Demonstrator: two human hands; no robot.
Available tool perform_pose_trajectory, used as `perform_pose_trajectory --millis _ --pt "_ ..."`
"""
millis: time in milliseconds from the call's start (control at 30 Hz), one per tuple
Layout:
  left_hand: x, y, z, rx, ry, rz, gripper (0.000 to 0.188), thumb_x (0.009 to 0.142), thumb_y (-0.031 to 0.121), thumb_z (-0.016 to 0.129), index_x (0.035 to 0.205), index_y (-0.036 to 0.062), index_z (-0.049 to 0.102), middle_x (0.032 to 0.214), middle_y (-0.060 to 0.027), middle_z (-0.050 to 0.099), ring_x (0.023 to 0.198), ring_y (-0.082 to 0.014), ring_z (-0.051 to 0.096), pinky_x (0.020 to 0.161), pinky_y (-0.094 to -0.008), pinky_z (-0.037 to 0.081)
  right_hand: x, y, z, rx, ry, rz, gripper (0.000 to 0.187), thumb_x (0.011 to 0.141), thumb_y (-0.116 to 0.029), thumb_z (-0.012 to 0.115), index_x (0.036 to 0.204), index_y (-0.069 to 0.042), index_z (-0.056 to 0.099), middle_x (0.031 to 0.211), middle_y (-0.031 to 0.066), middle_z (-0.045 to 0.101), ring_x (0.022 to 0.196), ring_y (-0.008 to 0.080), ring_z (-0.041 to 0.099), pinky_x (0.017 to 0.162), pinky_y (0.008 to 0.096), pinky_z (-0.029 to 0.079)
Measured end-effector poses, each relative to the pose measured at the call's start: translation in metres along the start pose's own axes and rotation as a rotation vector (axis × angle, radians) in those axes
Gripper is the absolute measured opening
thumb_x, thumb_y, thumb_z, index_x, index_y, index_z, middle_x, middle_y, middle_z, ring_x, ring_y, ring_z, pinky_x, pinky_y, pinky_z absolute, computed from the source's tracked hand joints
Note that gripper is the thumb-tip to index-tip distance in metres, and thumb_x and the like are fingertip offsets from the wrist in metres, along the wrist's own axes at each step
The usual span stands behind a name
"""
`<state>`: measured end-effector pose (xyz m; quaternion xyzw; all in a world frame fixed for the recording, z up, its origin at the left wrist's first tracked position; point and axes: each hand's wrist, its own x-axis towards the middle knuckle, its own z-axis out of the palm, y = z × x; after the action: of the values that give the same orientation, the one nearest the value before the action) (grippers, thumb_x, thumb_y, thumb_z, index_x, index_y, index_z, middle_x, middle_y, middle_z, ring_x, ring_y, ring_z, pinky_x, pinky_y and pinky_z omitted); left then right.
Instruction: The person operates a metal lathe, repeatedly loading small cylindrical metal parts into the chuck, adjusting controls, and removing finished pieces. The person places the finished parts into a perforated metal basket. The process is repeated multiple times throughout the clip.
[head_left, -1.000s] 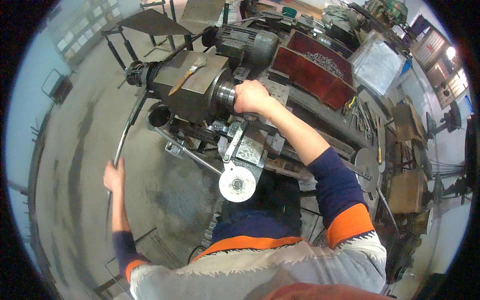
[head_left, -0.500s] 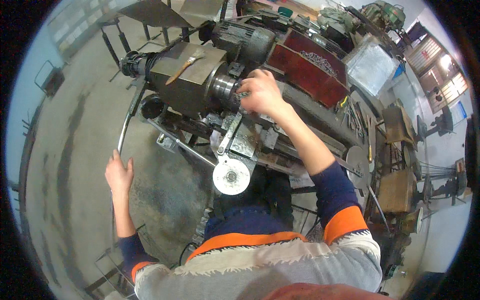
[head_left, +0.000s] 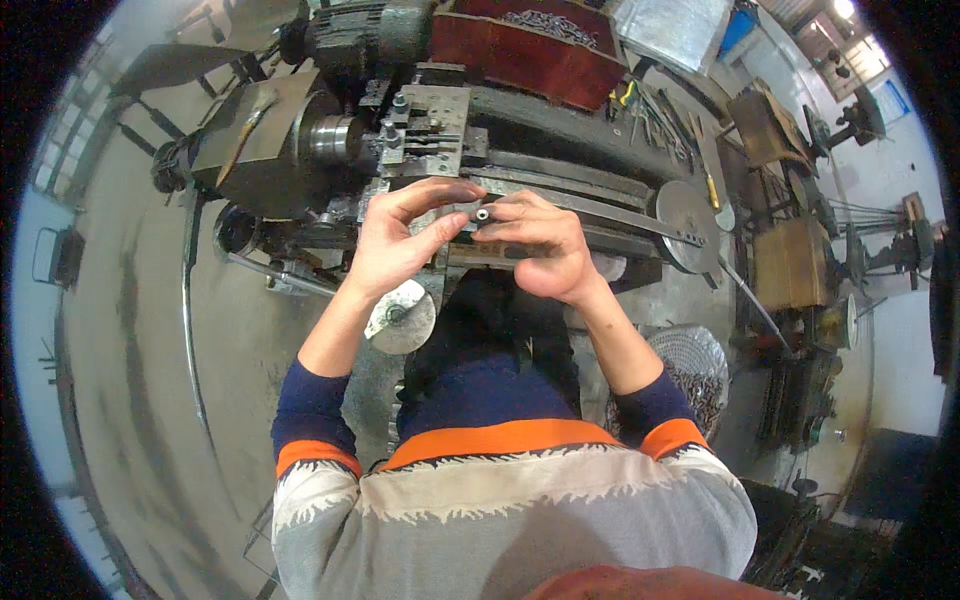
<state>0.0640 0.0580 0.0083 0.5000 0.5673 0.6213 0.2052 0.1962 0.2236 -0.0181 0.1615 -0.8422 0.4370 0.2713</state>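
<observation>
In front of my body, over the lathe's bed, my two hands meet at a small round metal part (head_left: 482,213) with a hole in its end. My left hand (head_left: 395,238) is closed, its thumb and fingertips pinched at the part's left side. From the right my right hand (head_left: 550,245) brings bent, dark-smudged fingers against it, and they partly cover it. Beyond my left hand is the lathe's bright round spindle end (head_left: 335,138), beside a metal tool block (head_left: 428,125) with bolts. The white-faced handwheel (head_left: 402,322) sits below my left wrist.
A red box (head_left: 520,55) with small metal pieces stands behind the bed. A brush (head_left: 245,135) lies on the headstock. The long lever (head_left: 188,290) hangs at left. Hand tools (head_left: 660,125) lie at right, near a round plate (head_left: 690,225). A basket (head_left: 690,345) of metal parts stands below.
My left hand has let go of the long lever and come right to meet my right hand. My right hand has drawn back from the spindle end toward my body. The view has shifted.
</observation>
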Motion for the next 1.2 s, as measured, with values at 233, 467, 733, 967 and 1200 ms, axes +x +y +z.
perform_pose_trajectory --millis 233,467,733,967,1200 --pt "0.004 -0.005 0.016 -0.091 -0.072 -0.101 0.021 0.08 0.004 0.06 0.1 -0.0018 0.062 0.102 -0.0092 0.063 0.097 -0.0145 0.057 0.086 -0.0283 0.045 -0.011 0.006 -0.003 0.086 0.039 0.038 0.046 0.068 -0.039 0.059 0.093 -0.001 0.066 0.101 0.0146 0.062 0.09 0.0289 0.057 0.08 0.0357 0.044" --pt "0.001 -0.012 0.016 -0.115 -0.039 -0.131 0.021 0.081 0.007 0.061 0.1 -0.0018 0.062 0.099 -0.0084 0.064 0.092 -0.0135 0.058 0.083 -0.0271 0.045 -0.012 0.008 0.0 0.078 0.031 0.108 0.042 0.063 -0.029 0.06 0.094 -0.002 0.067 0.1 0.0145 0.063 0.091 0.0274 0.058 0.082 0.0338 0.044" --pt "0.0 -0.017 0.012 -0.029 -0.003 -0.14 0.02 0.08 0.008 0.061 0.097 -0.0021 0.063 0.094 -0.0086 0.065 0.088 -0.013 0.059 0.079 -0.0265 0.046 -0.004 0.008 0.002 0.14 0.021 0.111 0.039 0.062 -0.024 0.061 0.093 -0.002 0.067 0.099 0.0149 0.063 0.09 0.0267 0.058 0.082 0.0333 0.044" --pt "-0.015 -0.019 -0.007 0.128 0.049 -0.095 0.015 0.078 0.006 0.06 0.09 -0.0009 0.065 0.089 -0.0075 0.066 0.084 -0.0137 0.06 0.078 -0.0261 0.045 0.006 0.023 -0.027 0.025 -0.054 0.159 0.045 0.069 -0.042 0.063 0.09 -0.002 0.068 0.094 0.0134 0.064 0.089 0.0258 0.059 0.081 0.0337 0.044" --pt "-0.014 -0.003 -0.032 0.131 0.095 -0.154 0.014 0.081 0.007 0.06 0.089 -0.0029 0.065 0.085 -0.0071 0.066 0.082 -0.0116 0.06 0.075 -0.0247 0.046 0.092 0.095 -0.142 -0.459 0.279 0.364 0.038 0.061 -0.011 0.056 0.097 -0.003 0.065 0.083 0.0111 0.065 0.08 0.0193 0.062 0.073 0.03 0.049"
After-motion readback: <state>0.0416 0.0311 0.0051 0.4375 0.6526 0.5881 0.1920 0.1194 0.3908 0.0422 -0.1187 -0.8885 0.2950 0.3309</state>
